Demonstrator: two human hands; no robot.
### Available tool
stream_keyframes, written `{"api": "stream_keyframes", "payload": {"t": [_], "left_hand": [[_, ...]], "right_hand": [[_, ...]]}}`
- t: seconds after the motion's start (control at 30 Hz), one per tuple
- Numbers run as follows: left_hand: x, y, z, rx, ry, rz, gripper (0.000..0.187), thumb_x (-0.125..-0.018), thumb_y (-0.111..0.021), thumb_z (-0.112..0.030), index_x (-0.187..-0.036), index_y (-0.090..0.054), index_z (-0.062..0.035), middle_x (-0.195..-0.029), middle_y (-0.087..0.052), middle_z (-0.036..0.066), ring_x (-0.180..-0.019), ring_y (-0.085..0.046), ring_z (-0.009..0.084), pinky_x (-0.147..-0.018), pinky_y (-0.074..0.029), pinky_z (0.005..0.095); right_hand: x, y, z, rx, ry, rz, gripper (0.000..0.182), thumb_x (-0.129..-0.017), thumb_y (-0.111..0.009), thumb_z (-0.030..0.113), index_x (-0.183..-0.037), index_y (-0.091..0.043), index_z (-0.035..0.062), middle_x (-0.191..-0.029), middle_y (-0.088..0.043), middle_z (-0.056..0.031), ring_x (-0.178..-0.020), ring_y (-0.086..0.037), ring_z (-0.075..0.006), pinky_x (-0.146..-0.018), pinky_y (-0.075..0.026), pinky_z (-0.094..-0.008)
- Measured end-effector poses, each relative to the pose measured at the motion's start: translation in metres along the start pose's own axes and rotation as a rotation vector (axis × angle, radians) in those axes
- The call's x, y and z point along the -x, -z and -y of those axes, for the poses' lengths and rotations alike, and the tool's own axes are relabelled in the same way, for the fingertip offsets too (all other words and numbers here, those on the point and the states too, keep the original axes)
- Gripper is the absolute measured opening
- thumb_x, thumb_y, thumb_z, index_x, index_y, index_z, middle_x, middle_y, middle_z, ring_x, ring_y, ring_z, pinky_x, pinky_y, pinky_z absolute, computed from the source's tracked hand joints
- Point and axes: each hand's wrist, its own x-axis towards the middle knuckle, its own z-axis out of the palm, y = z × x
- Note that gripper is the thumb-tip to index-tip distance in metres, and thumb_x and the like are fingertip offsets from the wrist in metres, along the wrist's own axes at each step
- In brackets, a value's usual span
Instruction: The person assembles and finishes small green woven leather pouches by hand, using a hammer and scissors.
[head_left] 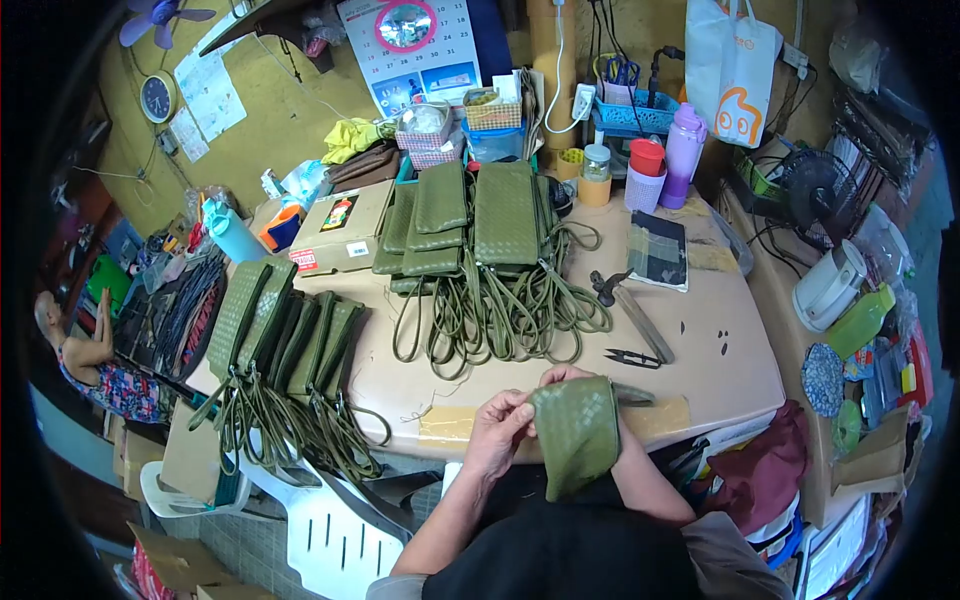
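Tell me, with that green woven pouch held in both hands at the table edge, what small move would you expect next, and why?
Probably a turn of the green woven pouch to check its other face or edge. The left hand pinches its upper corner, while the right hand sits mostly hidden behind it, and the small snips lie just beyond on the table, within likely easy reach for any stray thread.

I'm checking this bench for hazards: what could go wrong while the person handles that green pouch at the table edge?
1. The pouch hangs past the table edge in both hands, left hand and right hand; a loose grip could drop it.
2. The snips lie open just beyond the right hand; a reach might nick a finger.
3. The straps trail loose and could snag.
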Motion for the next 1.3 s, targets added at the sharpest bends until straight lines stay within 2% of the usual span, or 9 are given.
{"api": "stream_keyframes", "payload": {"t": [0.2, 0.4, 0.47, 0.53, 0.6, 0.7, 0.97, 1.13, 1.3], "left_hand": [[0.001, 0.012, 0.005, -0.002, 0.209, -0.046, 0.006, -0.084, -0.067, -0.006, -0.086, -0.062, -0.008, -0.079, -0.063, -0.001, -0.067, -0.057, 0.0078, -0.063, -0.048, 0.0211], [-0.004, 0.001, -0.016, -0.305, -0.159, -0.159, 0.008, -0.083, -0.068, -0.006, -0.081, -0.061, -0.0051, -0.074, -0.062, 0.0, -0.064, -0.053, 0.0059, -0.062, -0.043, 0.0205], [-0.008, 0.008, -0.032, -0.359, -0.233, -0.291, 0.011, -0.085, -0.066, -0.01, -0.078, -0.059, -0.0062, -0.072, -0.06, 0.0, -0.063, -0.051, 0.0059, -0.06, -0.043, 0.0203], [-0.01, 0.025, -0.042, -0.32, -0.242, -0.34, 0.012, -0.086, -0.064, -0.011, -0.079, -0.056, -0.0072, -0.07, -0.058, -0.001, -0.061, -0.049, 0.0063, -0.057, -0.042, 0.0204], [-0.01, 0.023, -0.042, -0.233, -0.271, -0.356, 0.011, -0.086, -0.063, -0.008, -0.082, -0.052, -0.0081, -0.069, -0.055, -0.002, -0.059, -0.048, 0.0067, -0.054, -0.041, 0.0206], [-0.004, 0.002, -0.031, -0.225, -0.148, -0.445, 0.011, -0.087, -0.058, -0.005, -0.093, -0.049, -0.0079, -0.08, -0.054, 0.0, -0.069, -0.05, 0.0081, -0.062, -0.043, 0.0231], [0.013, -0.015, -0.012, -1.222, -0.749, -0.35, 0.03, -0.096, -0.045, -0.017, -0.113, -0.063, -0.0008, -0.105, -0.054, 0.013, -0.101, -0.049, 0.0233, -0.093, -0.036, 0.0348], [0.013, -0.016, -0.01, -0.921, -0.591, -0.05, 0.029, -0.098, -0.044, -0.016, -0.116, -0.06, 0.0003, -0.107, -0.06, 0.014, -0.098, -0.056, 0.0214, -0.087, -0.043, 0.0308], [0.013, -0.01, -0.01, -0.453, -0.267, -0.049, 0.031, -0.095, -0.053, -0.016, -0.119, -0.055, 0.0029, -0.102, -0.063, 0.008, -0.092, -0.056, 0.0104, -0.083, -0.044, 0.0246]], "right_hand": [[-0.002, 0.008, -0.021, 0.962, 0.512, -0.093, 0.026, -0.088, -0.05, 0.009, -0.111, -0.059, 0.0008, -0.092, -0.066, -0.0062, -0.078, -0.061, -0.0093, -0.073, -0.05, -0.0223], [-0.037, 0.059, -0.082, -0.343, -0.2, 0.006, 0.026, -0.085, -0.057, 0.012, -0.11, -0.059, 0.0029, -0.094, -0.065, -0.0039, -0.083, -0.061, -0.0102, -0.073, -0.051, -0.0257], [0.005, 0.004, -0.025, 0.191, -0.155, -0.21, 0.03, -0.084, -0.059, 0.017, -0.111, -0.055, 0.0048, -0.093, -0.065, -0.0066, -0.082, -0.063, -0.0174, -0.07, -0.051, -0.0278], [0.011, -0.025, -0.008, 1.61, 0.458, -0.378, 0.033, -0.081, -0.064, 0.019, -0.11, -0.053, 0.0066, -0.09, -0.064, -0.0111, -0.078, -0.063, -0.0243, -0.07, -0.051, -0.0326], [0.013, -0.037, -0.008, 1.377, 0.335, -0.572, 0.034, -0.077, -0.069, 0.019, -0.105, -0.053, 0.008, -0.087, -0.063, -0.0131, -0.078, -0.062, -0.0301, -0.075, -0.048, -0.0399], [0.002, -0.049, 0.009, 1.47, 1.271, -0.43, 0.04, -0.075, -0.071, 0.02, -0.109, -0.054, 0.0067, -0.094, -0.063, -0.0113, -0.093, -0.062, -0.0273, -0.09, -0.043, -0.0471], [-0.005, -0.042, 0.003, 1.049, 0.682, -0.232, 0.029, -0.074, -0.062, 0.001, -0.103, -0.058, -0.0011, -0.096, -0.058, -0.0082, -0.09, -0.056, -0.0161, -0.081, -0.044, -0.0251], [-0.005, -0.014, -0.011, 1.068, 0.626, -0.129, 0.031, -0.077, -0.06, 0.001, -0.108, -0.055, -0.0002, -0.095, -0.058, -0.0076, -0.085, -0.055, -0.0127, -0.074, -0.044, -0.0236], [0.001, -0.006, -0.021, 0.12, 0.333, -0.067, 0.041, -0.094, -0.047, 0.032, -0.123, -0.046, 0.0022, -0.111, -0.056, -0.0095, -0.1, -0.056, -0.0169, -0.083, -0.048, -0.0288]]}}
